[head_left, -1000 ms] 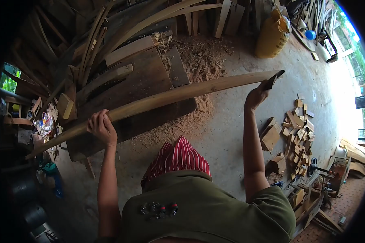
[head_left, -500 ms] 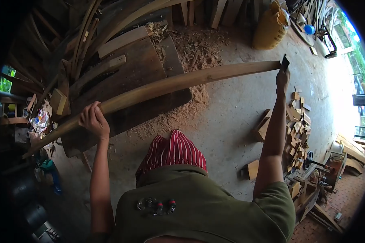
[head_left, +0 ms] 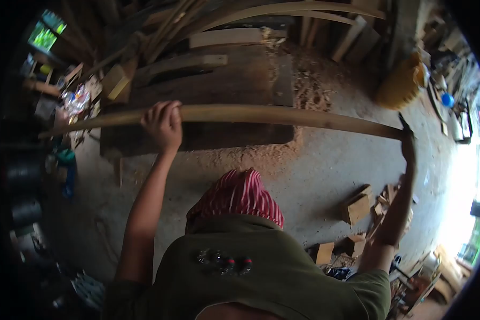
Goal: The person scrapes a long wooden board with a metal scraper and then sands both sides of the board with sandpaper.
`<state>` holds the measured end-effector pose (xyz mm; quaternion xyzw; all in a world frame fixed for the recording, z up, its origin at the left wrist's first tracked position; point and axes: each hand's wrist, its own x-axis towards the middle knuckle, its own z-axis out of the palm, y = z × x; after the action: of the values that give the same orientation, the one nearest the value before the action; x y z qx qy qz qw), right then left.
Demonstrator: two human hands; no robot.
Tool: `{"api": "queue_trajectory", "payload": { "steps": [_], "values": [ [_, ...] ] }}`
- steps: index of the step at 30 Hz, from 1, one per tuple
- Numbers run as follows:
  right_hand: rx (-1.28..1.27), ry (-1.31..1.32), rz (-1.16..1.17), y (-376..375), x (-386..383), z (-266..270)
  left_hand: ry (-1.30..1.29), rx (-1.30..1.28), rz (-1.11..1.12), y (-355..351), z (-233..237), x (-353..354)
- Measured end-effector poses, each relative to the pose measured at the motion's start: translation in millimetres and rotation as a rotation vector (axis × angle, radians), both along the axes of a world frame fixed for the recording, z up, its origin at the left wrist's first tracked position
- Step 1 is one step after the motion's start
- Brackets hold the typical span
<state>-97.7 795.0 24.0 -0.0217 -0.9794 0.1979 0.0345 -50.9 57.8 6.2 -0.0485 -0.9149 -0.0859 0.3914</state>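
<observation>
A long, slightly curved wooden plank [head_left: 261, 114] spans the view above the workbench. My left hand [head_left: 164, 124] is closed around the plank's left part, with its tapering end running on past the hand. At the far right end of the plank, my right hand [head_left: 408, 148] is closed on a dark flat tool [head_left: 405, 124]. That tool sits against or right beside the plank's end; its kind is too blurred to tell. The right fingers are partly hidden.
A dark wooden workbench [head_left: 229, 85] bears several wood pieces, with shavings [head_left: 314, 88] beside it. A yellow sack [head_left: 402, 85] stands at the upper right. Wood blocks [head_left: 358, 208] lie on the concrete floor [head_left: 304, 176] near my right arm. Red striped cloth [head_left: 240, 197] shows below.
The plank has swung from sloping up to the right to nearly level, its right end lower. Both hands still hold on, and the whole view has turned and shifted.
</observation>
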Motion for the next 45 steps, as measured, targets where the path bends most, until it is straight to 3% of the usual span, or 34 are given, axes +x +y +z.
{"api": "queue_trajectory", "payload": {
  "steps": [1,2,3,4,5,6,7,8,9,10,13,14,15,17,19,24,25,26,27,28,30,33,35,38,39,43,45],
  "values": [
    [0.308,-0.170,-0.086,40,-17,-15,0.005,0.001,-0.006,-3,-2,-2],
    [0.309,0.012,0.026,67,-24,-41,0.015,0.019,0.005,-1,-4,-2],
    [0.270,-0.106,-0.010,124,-42,-71,0.019,0.042,0.002,2,-1,-2],
    [0.558,-0.336,-0.186,51,-27,-20,0.013,0.052,0.020,2,-2,-2],
    [0.445,-0.464,-0.288,-12,-19,20,0.029,0.064,0.014,3,-2,-1],
    [0.088,-0.033,0.164,83,-19,-43,0.057,0.074,0.020,4,-4,-3],
    [-0.072,-0.077,0.288,31,-12,-5,0.064,0.083,0.016,4,-5,-2],
    [-0.268,-0.113,0.289,85,-32,-33,0.080,0.082,0.031,5,-4,-3],
    [-0.127,-0.056,0.320,99,-39,-36,0.098,0.085,0.023,6,-4,-4],
    [-0.147,-0.051,0.349,93,-42,-39,0.101,0.085,0.018,4,-10,-6],
    [0.081,-0.357,0.095,81,-54,-25,0.158,0.084,0.025,4,-19,-10],
    [0.097,-0.348,0.116,10,-41,10,0.150,0.060,0.055,6,-17,-7],
    [-0.041,-0.347,0.220,-41,-31,29,0.149,0.071,0.077,5,-19,-6],
    [0.137,-0.358,0.164,-86,-16,34,0.155,0.090,0.048,3,-21,-12],
    [0.132,-0.310,0.135,-89,-21,21,0.159,0.090,0.072,6,-20,-11],
    [-0.406,-0.021,0.107,-165,-29,-52,0.151,0.165,0.001,3,-17,-8],
    [-0.402,-0.119,0.064,-229,-23,-46,0.122,0.177,-0.016,4,-17,-7],
    [0.023,0.069,0.282,-336,7,17,0.044,0.212,-0.079,2,-18,-4],
    [0.288,0.303,0.306,-371,10,-2,0.059,0.218,-0.079,-1,-15,-1],
    [0.250,0.417,0.237,-419,27,2,0.064,0.243,-0.137,-5,-12,1],
    [0.227,0.495,0.361,-442,37,-1,0.076,0.343,-0.282,-24,1,14],
    [0.253,0.464,0.318,-458,45,-11,0.127,0.250,-0.198,-90,9,39],
    [0.243,0.414,0.112,-478,39,-28,0.129,0.318,-0.111,-142,9,59],
    [-0.029,0.429,0.537,-622,72,1,0.187,0.384,0.173,-199,-15,82],
    [0.077,0.335,0.538,-663,71,12,0.152,0.441,0.205,-212,-16,90],
    [0.202,0.421,0.727,-825,44,18,0.047,0.583,0.182,-234,-8,113],
    [0.147,0.415,0.856,-877,30,18,0.057,0.617,0.130,-243,-15,113]
  ]
}}
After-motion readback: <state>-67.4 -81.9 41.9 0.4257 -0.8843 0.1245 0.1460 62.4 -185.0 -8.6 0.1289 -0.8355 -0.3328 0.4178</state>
